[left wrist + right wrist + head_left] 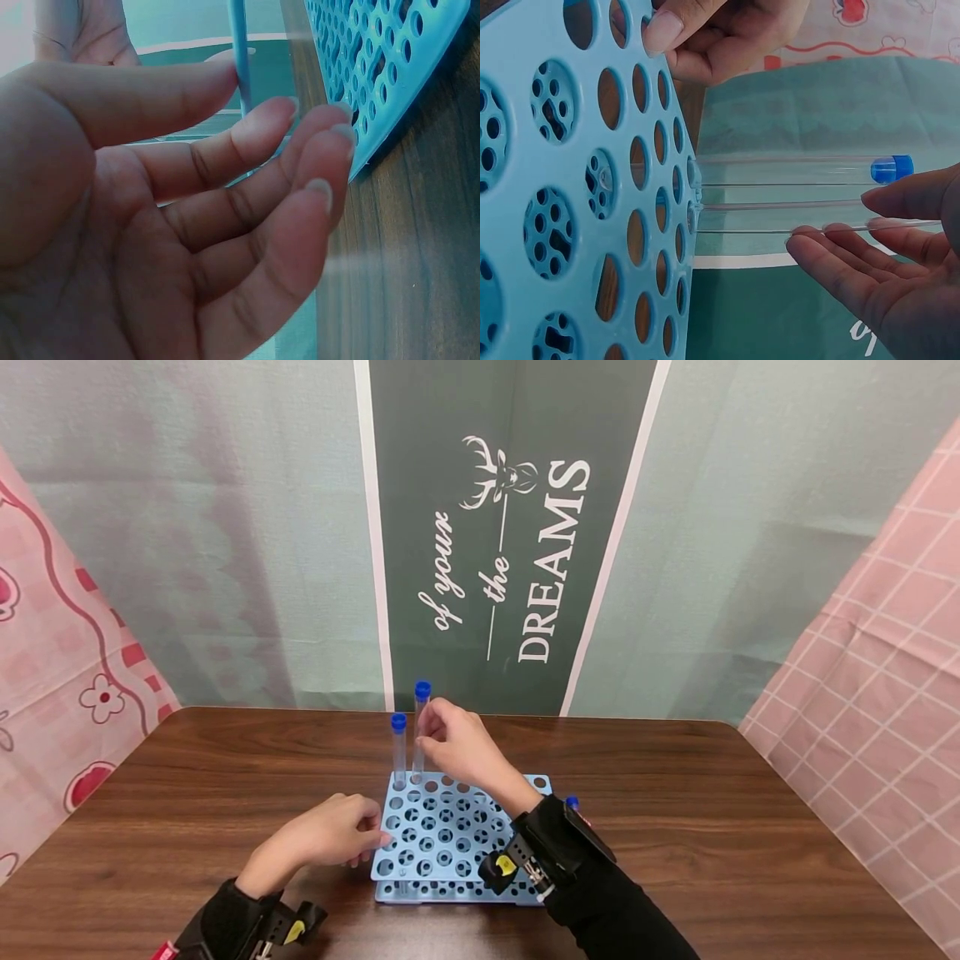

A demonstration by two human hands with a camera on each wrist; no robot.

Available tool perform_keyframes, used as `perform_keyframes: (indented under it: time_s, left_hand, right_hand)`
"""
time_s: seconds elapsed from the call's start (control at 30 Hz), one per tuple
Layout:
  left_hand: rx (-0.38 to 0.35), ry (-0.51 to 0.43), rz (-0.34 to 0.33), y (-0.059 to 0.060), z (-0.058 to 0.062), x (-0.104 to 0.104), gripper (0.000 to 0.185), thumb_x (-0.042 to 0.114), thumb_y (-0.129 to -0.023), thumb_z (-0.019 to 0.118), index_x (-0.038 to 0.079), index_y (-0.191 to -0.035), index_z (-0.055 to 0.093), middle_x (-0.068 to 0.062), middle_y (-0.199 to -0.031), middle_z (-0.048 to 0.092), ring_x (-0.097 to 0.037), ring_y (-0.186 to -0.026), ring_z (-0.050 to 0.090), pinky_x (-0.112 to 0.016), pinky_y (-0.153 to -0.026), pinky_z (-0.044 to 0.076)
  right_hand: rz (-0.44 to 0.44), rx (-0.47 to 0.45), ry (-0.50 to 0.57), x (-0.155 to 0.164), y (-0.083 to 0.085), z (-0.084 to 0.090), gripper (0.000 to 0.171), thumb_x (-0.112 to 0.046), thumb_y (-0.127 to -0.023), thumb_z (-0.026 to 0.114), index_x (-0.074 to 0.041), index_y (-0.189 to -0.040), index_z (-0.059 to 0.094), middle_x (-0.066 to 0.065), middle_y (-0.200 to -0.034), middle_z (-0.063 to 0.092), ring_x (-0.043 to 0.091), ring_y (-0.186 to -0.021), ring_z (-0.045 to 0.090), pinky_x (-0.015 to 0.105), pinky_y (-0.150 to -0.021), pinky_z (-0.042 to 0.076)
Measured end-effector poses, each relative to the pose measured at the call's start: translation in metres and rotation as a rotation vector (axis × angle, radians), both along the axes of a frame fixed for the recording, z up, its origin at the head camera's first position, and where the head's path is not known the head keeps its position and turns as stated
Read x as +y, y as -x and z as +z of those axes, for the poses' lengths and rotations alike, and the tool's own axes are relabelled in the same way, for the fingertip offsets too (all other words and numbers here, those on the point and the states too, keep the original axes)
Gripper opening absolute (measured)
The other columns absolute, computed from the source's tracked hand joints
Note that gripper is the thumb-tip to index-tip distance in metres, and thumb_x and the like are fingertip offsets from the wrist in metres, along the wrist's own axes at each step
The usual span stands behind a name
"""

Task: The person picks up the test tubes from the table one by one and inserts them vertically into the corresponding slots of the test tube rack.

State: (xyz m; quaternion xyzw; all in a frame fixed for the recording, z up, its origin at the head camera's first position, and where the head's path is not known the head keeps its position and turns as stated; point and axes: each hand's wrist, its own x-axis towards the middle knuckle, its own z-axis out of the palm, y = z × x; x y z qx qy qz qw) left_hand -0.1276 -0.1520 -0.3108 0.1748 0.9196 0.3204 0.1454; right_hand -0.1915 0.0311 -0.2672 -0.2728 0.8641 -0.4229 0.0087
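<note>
the right hand (pixel 457 747) pinches the taller capped tube (pixel 422 727) at the far row of the blue rack (pixel 525 793), just beside a second tube (pixel 398 750) already standing there. the left hand (pixel 337 835), fingers loosely curled and holding nothing, touches the rack's near left edge. the tube goes in best kept upright and lowered straight down its hole, clear of its neighbour, with the rack steadied. the counter (pixel 712 827) lies open on both sides; its far edge sits close behind the rack, so any tilt there should be small
</note>
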Motion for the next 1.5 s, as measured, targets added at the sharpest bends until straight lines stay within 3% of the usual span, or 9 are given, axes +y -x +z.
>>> perform_keyframes:
  time_s: [1.5]
  left_hand:
    - [0.004,0.005,0.011,0.000,0.000,0.001,0.024,0.015,-0.085,0.064,0.009,-0.066,0.052,0.001,-0.054,0.052,-0.012,-0.046,0.049,-0.025,-0.047,0.036]
  right_hand:
    - [0.003,-0.029,-0.120,-0.004,0.003,-0.023,0.007,-0.005,-0.086,0.060,-0.006,-0.082,0.055,0.001,-0.074,0.056,0.013,-0.066,0.054,0.023,-0.060,0.045]
